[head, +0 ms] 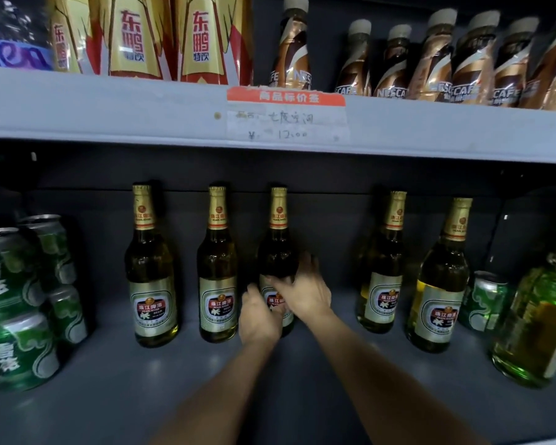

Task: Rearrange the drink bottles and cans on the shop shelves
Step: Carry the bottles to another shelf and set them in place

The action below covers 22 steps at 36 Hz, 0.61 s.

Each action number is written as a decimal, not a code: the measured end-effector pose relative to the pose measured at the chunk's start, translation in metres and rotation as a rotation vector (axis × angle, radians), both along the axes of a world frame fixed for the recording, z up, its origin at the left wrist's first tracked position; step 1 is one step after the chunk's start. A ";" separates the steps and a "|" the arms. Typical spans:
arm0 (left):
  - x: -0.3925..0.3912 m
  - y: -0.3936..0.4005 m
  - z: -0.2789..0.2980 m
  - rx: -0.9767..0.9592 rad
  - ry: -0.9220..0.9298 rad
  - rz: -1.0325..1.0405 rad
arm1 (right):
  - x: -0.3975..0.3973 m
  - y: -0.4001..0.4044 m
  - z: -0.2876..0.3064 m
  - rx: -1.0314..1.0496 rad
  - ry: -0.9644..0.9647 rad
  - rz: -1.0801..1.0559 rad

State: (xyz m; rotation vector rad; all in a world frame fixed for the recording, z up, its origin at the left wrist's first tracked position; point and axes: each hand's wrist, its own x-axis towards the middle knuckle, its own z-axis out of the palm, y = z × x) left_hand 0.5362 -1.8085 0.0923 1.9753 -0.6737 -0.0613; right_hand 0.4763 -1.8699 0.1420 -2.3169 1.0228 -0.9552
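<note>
Right, both hands are on the middle beer bottle (278, 248), third in the row standing upright on the lower shelf (142, 396). My left hand (260, 316) wraps the label from the front-left, my right hand (304, 289) curls round its shoulder. Green cans (16, 303) are stacked far left, coffee bottles (430, 62) above.

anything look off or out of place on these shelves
Nothing spilled or broken. The beer row is uneven: a wide gap sits right of the bottle both hands hold, left hand, right hand. The price tag is torn and faded.
</note>
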 end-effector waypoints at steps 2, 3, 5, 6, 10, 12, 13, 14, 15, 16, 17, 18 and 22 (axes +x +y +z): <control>0.000 -0.001 0.000 0.015 -0.002 -0.006 | -0.013 -0.002 0.000 -0.082 -0.080 -0.109; 0.000 -0.001 0.000 0.021 -0.003 -0.004 | -0.021 -0.005 0.001 -0.143 -0.135 -0.193; -0.001 -0.003 -0.002 0.017 -0.012 -0.003 | -0.039 -0.015 0.005 -0.214 -0.249 -0.381; -0.001 -0.004 -0.002 0.016 -0.024 -0.002 | -0.048 -0.022 0.007 -0.222 -0.305 -0.457; -0.005 -0.006 -0.003 0.028 -0.039 0.028 | -0.076 -0.057 0.014 -0.273 -0.458 -0.510; -0.006 -0.007 -0.004 0.031 -0.036 0.038 | -0.084 -0.070 0.015 -0.202 -0.431 -0.455; -0.006 -0.008 -0.005 0.027 -0.037 0.042 | -0.087 -0.075 0.015 -0.138 -0.414 -0.427; -0.007 -0.009 -0.005 0.026 -0.039 0.047 | -0.089 -0.080 0.014 -0.066 -0.403 -0.406; -0.007 -0.009 -0.005 0.029 -0.041 0.053 | -0.090 -0.083 0.012 0.012 -0.383 -0.396; -0.008 -0.010 -0.006 0.037 -0.044 0.061 | -0.090 -0.085 0.010 0.099 -0.350 -0.395; -0.009 -0.011 -0.006 0.043 -0.050 0.068 | -0.090 -0.086 0.007 0.182 -0.300 -0.399; -0.009 -0.011 -0.007 0.046 -0.053 0.075 | -0.090 -0.087 0.003 0.240 -0.244 -0.409; -0.009 -0.012 -0.007 0.024 -0.050 0.079 | -0.094 -0.093 -0.002 0.254 -0.120 -0.475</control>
